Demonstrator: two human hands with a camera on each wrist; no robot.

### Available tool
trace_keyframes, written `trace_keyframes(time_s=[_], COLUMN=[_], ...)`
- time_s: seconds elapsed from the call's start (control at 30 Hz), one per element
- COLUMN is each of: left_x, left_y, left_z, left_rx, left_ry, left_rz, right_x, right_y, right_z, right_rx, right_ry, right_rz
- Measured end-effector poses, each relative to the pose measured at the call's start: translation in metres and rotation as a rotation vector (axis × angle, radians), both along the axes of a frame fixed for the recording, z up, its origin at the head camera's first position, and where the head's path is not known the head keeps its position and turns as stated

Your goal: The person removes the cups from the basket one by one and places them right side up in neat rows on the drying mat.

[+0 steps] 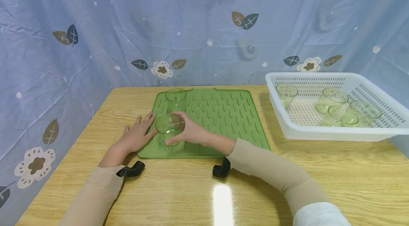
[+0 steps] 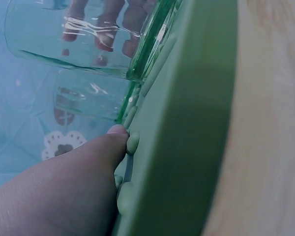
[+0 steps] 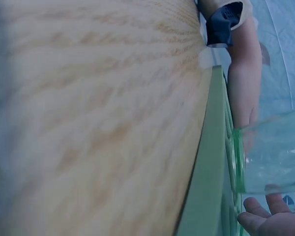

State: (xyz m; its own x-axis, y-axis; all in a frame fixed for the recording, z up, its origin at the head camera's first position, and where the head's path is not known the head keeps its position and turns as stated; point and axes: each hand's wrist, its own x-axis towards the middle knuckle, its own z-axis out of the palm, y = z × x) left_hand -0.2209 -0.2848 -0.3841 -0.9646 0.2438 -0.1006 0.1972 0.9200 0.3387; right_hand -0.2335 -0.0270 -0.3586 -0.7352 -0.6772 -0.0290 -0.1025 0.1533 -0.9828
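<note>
**Stiff, slick, easy to chip: grip it low**

So I'm on the remote end with all three feeds up, and the right hand [image 1: 191, 130] has a clear glass [image 1: 164, 128], thumb on the near side, fingers wrapped round behind. The glass is upright over the front left part of the green mat [image 1: 227, 123], base right down at the ridges. I can't tell if the mat is taking its full weight.

Left hand [image 1: 135, 139] is spread wide, lying across the mat's left edge and gripping nothing. Its thumb points at the glass, but I can't make out whether they touch.

Handling-wise: I'd call it light to middling, with most of the heft low, since the base looks thick from the left wrist. Zero give in the walls, so squeezing harder buys you nothing. Smooth sides will probably slip, worse if wet, and I can't see whether they are.

I'd hold the lower half from opposite sides and leave the rim alone; that's the bit I'd expect to chip. Watch the second glass [image 1: 176, 100] standing just behind it too, because a knock there could crack either one. Same advice for the glasses [image 1: 364, 112] over in the white basket [image 1: 338, 132].
</note>
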Motion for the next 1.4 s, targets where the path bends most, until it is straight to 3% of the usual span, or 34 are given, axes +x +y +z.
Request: trace_keyframes(time_s=[0.33, 0.57, 0.83, 1.4], left_x=[0.000, 0.002, 0.001, 0.000], left_y=[0.000, 0.003, 0.000, 0.000], left_z=[0.001, 0.004, 0.002, 0.001], left_rx=[-0.003, 0.013, 0.010, 0.020], left_ry=[0.010, 0.016, 0.012, 0.017], left_rz=[-0.005, -0.006, -0.003, -0.010], right_x=[-0.005, -0.002, 0.002, 0.011], right_y=[0.026, 0.052, 0.082, 0.154], right_z=[0.012, 0.024, 0.032, 0.054], right_rx=[0.012, -0.038, -0.031, -0.006], right_ry=[0.058, 0.130, 0.191, 0.336], right_rz=[0.014, 0.078, 0.090, -0.024])
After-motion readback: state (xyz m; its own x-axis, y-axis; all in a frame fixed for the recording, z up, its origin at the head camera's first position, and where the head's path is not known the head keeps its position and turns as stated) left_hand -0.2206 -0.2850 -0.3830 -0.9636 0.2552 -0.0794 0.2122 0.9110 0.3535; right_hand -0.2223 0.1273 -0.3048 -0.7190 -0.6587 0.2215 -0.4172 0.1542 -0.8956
